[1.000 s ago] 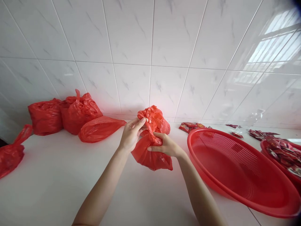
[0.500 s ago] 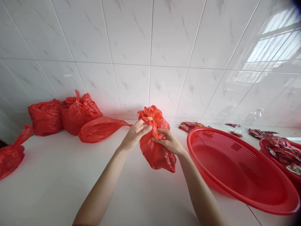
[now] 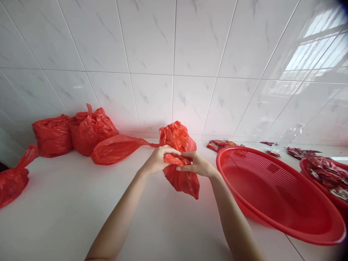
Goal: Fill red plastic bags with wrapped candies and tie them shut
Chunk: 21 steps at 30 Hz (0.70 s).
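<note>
Both hands grip a thin red plastic bag (image 3: 181,180) at the middle of the white table. My left hand (image 3: 157,159) pinches the gathered neck of the bag from the left, fingers closed on it. From the right, my right hand (image 3: 200,164) has thumb and fingers closed on the same gathered part. The fingertips of the two hands nearly meet. The bag's body hangs below the hands with its lower corner toward me. Just behind them stands another crumpled red plastic bag (image 3: 178,135), close to the wall.
A red perforated basket (image 3: 272,195) stands at the right. Beyond it is a basket of red snack packets (image 3: 328,177). Loose red packets (image 3: 221,145) and a clear plastic bottle (image 3: 290,137) lie near the tiled wall. Several red bags (image 3: 94,127) sit at the left.
My left hand has come down a little and closed in on the bag's neck, and the hands are nearer together. The bag's lower part has shifted slightly left.
</note>
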Available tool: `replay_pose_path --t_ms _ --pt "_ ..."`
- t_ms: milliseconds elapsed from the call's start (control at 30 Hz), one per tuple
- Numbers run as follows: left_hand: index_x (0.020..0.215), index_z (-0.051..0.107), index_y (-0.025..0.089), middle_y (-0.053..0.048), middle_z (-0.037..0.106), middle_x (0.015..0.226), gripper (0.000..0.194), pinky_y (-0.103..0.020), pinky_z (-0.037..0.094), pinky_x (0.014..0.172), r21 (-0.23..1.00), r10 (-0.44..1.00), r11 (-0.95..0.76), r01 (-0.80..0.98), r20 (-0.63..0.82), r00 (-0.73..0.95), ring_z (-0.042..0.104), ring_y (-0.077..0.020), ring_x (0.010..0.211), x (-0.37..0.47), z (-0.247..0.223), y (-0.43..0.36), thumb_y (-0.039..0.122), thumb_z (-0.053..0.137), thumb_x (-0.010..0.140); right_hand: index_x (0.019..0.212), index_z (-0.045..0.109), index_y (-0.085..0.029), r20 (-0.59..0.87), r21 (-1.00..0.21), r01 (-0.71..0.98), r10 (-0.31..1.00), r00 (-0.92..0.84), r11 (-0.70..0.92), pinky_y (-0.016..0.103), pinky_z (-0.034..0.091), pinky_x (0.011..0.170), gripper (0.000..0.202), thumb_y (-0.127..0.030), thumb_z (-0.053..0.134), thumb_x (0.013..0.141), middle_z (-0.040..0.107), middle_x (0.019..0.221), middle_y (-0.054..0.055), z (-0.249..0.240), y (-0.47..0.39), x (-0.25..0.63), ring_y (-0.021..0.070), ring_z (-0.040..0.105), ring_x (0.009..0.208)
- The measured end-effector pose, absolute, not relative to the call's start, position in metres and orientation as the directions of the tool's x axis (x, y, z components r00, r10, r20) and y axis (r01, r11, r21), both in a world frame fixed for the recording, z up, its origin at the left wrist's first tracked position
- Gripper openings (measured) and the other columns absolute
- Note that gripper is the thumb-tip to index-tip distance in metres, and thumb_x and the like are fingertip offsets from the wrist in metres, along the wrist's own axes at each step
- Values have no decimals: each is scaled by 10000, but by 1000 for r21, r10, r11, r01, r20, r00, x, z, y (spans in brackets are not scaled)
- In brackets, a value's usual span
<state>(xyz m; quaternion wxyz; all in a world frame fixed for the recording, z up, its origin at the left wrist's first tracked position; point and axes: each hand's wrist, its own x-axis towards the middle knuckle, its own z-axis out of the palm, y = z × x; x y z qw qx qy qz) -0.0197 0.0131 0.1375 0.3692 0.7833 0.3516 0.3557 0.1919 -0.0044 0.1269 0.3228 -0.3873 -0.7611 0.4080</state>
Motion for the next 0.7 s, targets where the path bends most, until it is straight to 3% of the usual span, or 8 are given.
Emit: replay_pose_path --t_ms 133,233,333,500,700 --pt "971 785 205 -69 746 1021 234 -352 555 857 858 827 -449 251 292 479 693 -237 937 -21 137 19 362 717 812 1051 582 -200 200 -918 212 852 -485 336 242 383 590 390 -524 675 854 518 703 -47 129 -3 202 108 442 638" --pt "964 775 185 -66 755 998 243 -343 557 853 873 831 -430 230 283 480 705 -228 924 -20 138 20 363 725 807 940 560 -195 253 -919 156 846 -468 361 260 435 649 321 -490 667 871 550 758 -26 129 -2 205 118 502 689" --pt "977 764 192 -52 758 989 226 -336 558 849 877 831 -422 230 272 485 709 -217 921 -19 140 16 351 703 829 896 583 -187 266 -886 222 838 -477 407 301 488 743 296 -425 740 815 607 853 7 128 -2 203 150 575 778" --pt "959 757 203 -42 757 1002 189 -338 536 890 853 831 -448 268 286 477 695 -215 955 -22 140 13 327 688 835 817 616 -191 331 -806 309 817 -472 505 331 493 873 142 -315 626 887 637 845 11 132 -6 201 167 607 851" --pt "886 722 188 -38 740 923 186 -325 509 802 829 892 -388 402 228 391 673 -206 852 -38 138 28 348 671 804 772 634 -198 300 -719 462 832 -467 519 348 489 904 82 -222 610 846 697 1005 49 143 -14 222 202 628 977"
